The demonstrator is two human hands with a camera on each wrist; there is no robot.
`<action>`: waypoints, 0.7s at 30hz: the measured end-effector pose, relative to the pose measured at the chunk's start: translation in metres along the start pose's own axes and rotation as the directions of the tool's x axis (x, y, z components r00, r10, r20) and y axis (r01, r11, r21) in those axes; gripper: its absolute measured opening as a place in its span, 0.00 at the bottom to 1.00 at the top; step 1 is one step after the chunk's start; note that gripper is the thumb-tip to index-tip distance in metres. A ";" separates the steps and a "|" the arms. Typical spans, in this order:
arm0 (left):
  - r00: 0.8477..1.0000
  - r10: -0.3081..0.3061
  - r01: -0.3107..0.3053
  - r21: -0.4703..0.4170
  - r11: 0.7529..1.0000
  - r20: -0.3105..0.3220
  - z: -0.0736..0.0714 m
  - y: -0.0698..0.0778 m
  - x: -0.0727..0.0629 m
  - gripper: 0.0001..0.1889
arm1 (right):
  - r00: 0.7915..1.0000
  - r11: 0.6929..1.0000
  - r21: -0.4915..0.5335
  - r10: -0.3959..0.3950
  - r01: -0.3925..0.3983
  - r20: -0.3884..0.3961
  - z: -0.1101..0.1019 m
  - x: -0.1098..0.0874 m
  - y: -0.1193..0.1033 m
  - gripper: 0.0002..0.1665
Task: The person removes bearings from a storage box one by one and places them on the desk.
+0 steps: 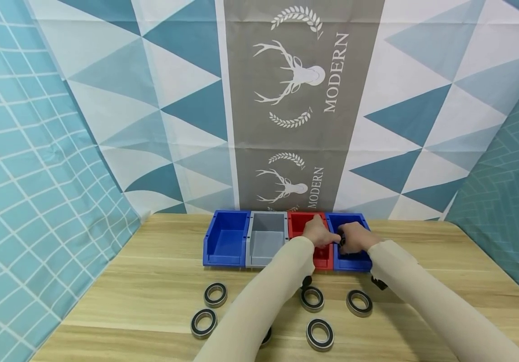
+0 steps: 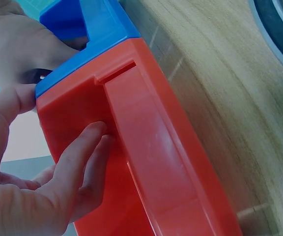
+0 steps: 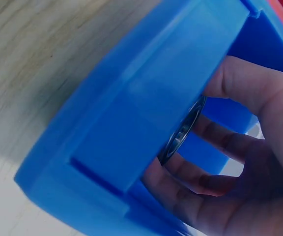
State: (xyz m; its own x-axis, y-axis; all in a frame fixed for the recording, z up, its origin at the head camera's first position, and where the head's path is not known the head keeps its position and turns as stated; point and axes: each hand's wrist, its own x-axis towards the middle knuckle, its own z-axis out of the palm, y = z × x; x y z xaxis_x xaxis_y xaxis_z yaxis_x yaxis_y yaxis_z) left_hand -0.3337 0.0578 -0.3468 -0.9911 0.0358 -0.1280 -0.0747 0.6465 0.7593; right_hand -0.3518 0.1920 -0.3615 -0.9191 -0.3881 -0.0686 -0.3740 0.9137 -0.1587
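Note:
My right hand (image 1: 354, 237) reaches into the right blue bin (image 3: 117, 113). Its thumb and fingers hold a ball bearing (image 3: 183, 132) just behind the bin's front wall, which hides part of the ring. Next to it, my left hand (image 1: 319, 232) is over the red bin (image 2: 156, 152). In the left wrist view two fingers (image 2: 77, 162) of that hand dip inside the red bin, loosely bent, with nothing between them and the thumb. The left thumb lies at the shared rim of the red and blue bins, close by the right hand.
A grey bin (image 1: 268, 240) and another blue bin (image 1: 227, 244) continue the row to the left. Several bearings lie on the wooden table (image 1: 151, 281) in front, among them one at right (image 1: 359, 302). My left sleeve (image 1: 259, 306) partly covers one. A patterned cloth (image 1: 187, 100) hangs behind.

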 end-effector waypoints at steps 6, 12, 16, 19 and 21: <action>1.000 -0.002 0.002 -0.008 1.000 0.002 0.000 -0.001 0.000 0.32 | 1.000 1.000 -0.013 -0.022 0.022 -0.008 -0.004 -0.005 -0.003 0.37; 1.000 -0.013 0.013 -0.018 1.000 -0.003 0.001 0.001 0.001 0.32 | 0.998 0.999 -0.010 -0.046 0.046 -0.034 -0.005 -0.009 -0.003 0.35; 1.000 -0.019 0.019 -0.021 1.000 -0.005 0.001 0.001 -0.001 0.31 | 0.997 0.998 -0.004 -0.062 0.062 -0.054 -0.005 -0.011 -0.002 0.32; 1.000 -0.020 0.019 -0.018 1.000 -0.008 0.000 0.002 -0.002 0.31 | 0.996 0.998 0.008 -0.059 0.060 -0.063 -0.006 -0.015 -0.003 0.32; 1.000 -0.021 0.020 -0.017 1.000 -0.010 0.000 0.002 -0.002 0.31 | 0.996 0.998 0.017 -0.060 0.061 -0.072 -0.006 -0.018 -0.004 0.32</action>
State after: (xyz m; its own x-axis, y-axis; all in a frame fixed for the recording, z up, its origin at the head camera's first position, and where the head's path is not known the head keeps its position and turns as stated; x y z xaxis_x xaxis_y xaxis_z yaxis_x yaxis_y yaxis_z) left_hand -0.3317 0.0588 -0.3453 -0.9904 0.0150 -0.1374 -0.0968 0.6337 0.7675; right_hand -0.3349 0.1956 -0.3532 -0.9016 -0.4325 0.0126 -0.4275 0.8861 -0.1792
